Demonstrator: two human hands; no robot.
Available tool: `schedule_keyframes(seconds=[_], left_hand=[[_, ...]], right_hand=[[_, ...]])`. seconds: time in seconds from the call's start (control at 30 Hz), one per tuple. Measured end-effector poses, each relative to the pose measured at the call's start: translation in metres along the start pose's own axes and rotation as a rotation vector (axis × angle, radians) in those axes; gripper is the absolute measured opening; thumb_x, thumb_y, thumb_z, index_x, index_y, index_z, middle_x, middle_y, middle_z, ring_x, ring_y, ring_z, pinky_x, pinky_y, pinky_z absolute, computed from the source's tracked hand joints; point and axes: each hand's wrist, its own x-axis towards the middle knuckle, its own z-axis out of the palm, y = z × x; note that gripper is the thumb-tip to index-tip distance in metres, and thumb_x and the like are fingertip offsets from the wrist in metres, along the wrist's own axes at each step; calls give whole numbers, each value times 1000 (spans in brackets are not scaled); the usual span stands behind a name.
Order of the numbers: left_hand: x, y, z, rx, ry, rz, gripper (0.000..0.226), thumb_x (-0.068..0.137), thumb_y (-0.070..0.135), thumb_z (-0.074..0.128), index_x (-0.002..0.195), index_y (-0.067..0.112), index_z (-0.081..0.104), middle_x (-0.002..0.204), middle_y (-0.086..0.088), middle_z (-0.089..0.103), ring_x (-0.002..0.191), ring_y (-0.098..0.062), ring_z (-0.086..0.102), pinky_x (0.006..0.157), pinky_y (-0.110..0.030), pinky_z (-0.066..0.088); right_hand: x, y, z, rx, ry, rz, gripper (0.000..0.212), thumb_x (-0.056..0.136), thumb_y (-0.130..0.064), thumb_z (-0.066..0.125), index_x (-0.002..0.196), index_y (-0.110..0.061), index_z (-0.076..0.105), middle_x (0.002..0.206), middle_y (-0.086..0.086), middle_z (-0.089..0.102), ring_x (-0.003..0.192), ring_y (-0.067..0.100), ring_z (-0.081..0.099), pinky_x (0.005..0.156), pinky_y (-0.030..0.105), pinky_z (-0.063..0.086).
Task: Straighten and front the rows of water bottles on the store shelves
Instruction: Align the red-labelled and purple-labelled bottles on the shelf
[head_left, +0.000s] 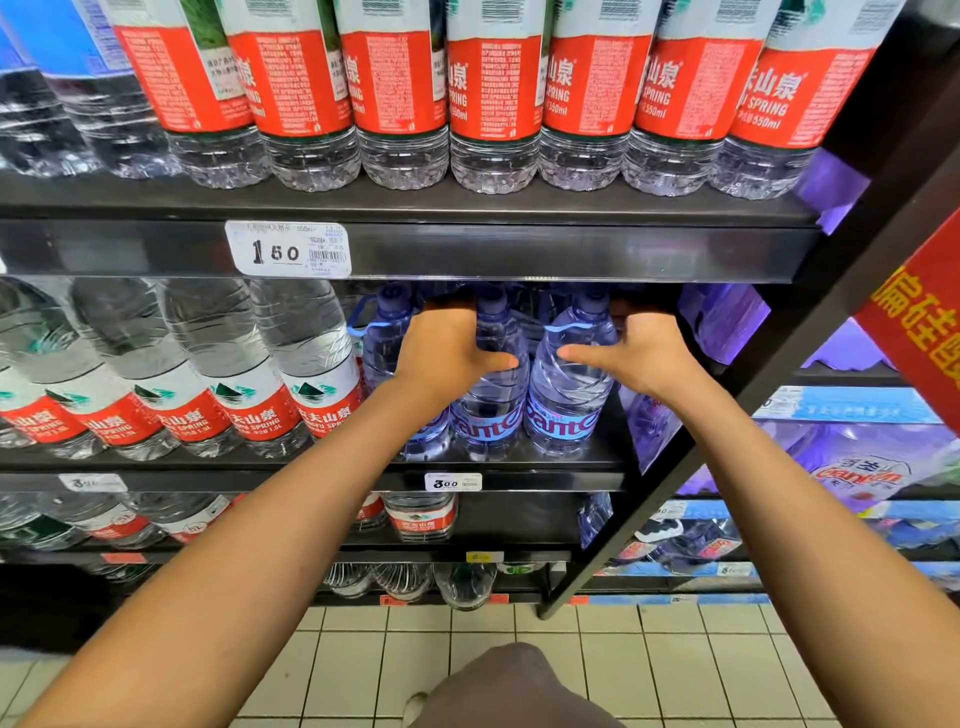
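Note:
Three blue-tinted water bottles with blue caps stand on the second shelf (519, 460). My left hand (447, 348) grips the middle blue bottle (488, 400) from its left side, thumb across the front, fingers reaching behind. My right hand (639, 353) grips the right blue bottle (563, 400) from its right side, thumb on the front. The left blue bottle (382, 338) is partly hidden behind my left wrist. More blue bottles stand behind, in shadow.
Red-labelled 1.5 L bottles (249, 374) fill the same shelf to the left. Small red-labelled 550 ml bottles (493, 104) line the shelf above. A black slanted upright (727, 415) borders the right side. Lower shelves hold more bottles; tiled floor (675, 665) lies below.

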Motion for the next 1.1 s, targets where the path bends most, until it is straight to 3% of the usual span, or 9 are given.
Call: schedule_keyframes(seconds=[0.13, 0.27, 0.37, 0.47, 0.63, 0.8, 0.9, 1.0, 1.1], left_hand=[[1, -2, 0, -10, 5, 21, 52, 69, 56, 80, 84, 15, 53, 88, -14, 68, 72, -20, 51, 70, -41, 52], [2, -1, 0, 20, -23, 11, 61, 70, 60, 78, 97, 8, 64, 96, -14, 69, 81, -25, 62, 74, -43, 54], [2, -1, 1, 19, -22, 16, 62, 70, 61, 77, 99, 7, 67, 90, -10, 69, 83, -27, 65, 67, -37, 52], [1, -1, 1, 10, -12, 15, 61, 69, 60, 78, 96, 7, 67, 85, -9, 68, 79, -26, 64, 64, -36, 51], [1, -1, 1, -26, -2, 21, 58, 69, 58, 79, 86, 5, 65, 81, -9, 68, 74, -26, 62, 62, -36, 50], [5, 6, -2, 70, -42, -41, 67, 64, 69, 76, 66, 13, 39, 53, 2, 40, 58, -19, 42, 48, -29, 31], [3, 6, -2, 51, -49, -40, 64, 66, 69, 75, 63, 14, 42, 51, 3, 41, 55, -20, 45, 47, -27, 29], [1, 0, -1, -44, -1, 23, 53, 68, 60, 79, 82, 11, 64, 76, -6, 66, 75, -26, 61, 59, -31, 48], [1, -3, -4, -154, -26, 49, 59, 70, 50, 83, 103, 5, 65, 100, -13, 69, 94, -29, 64, 80, -42, 54]], right_hand=[[0, 1, 1, 25, -16, 27, 61, 64, -52, 85, 96, -2, 71, 92, 14, 74, 90, 26, 70, 79, 43, 56], [0, -2, -1, 79, -32, 32, 54, 65, -43, 88, 105, -12, 70, 97, 5, 74, 89, 19, 69, 80, 34, 57], [1, 0, -3, 99, -45, 79, 47, 65, -41, 88, 100, -17, 69, 97, 1, 73, 86, 13, 66, 76, 27, 53], [0, -1, -3, 142, -62, 94, 50, 66, -38, 89, 107, -14, 71, 101, 2, 73, 92, 15, 67, 87, 34, 56], [0, -2, -6, 150, -82, 93, 51, 68, -36, 88, 108, -12, 70, 102, 3, 73, 96, 17, 68, 90, 35, 55], [2, -3, -8, 160, -130, 95, 43, 71, -32, 87, 106, -14, 71, 99, 2, 75, 83, 8, 68, 73, 16, 52], [2, -2, -7, 144, -125, 95, 50, 70, -36, 87, 110, -12, 70, 105, 4, 74, 98, 16, 68, 92, 34, 54], [-2, -4, -4, 142, -3, 52, 52, 65, -47, 87, 106, -19, 72, 101, -4, 73, 93, 9, 66, 82, 25, 52], [-3, -7, 0, 48, 90, -51, 56, 65, -50, 86, 110, -19, 71, 101, -4, 72, 92, 10, 64, 76, 19, 44]])
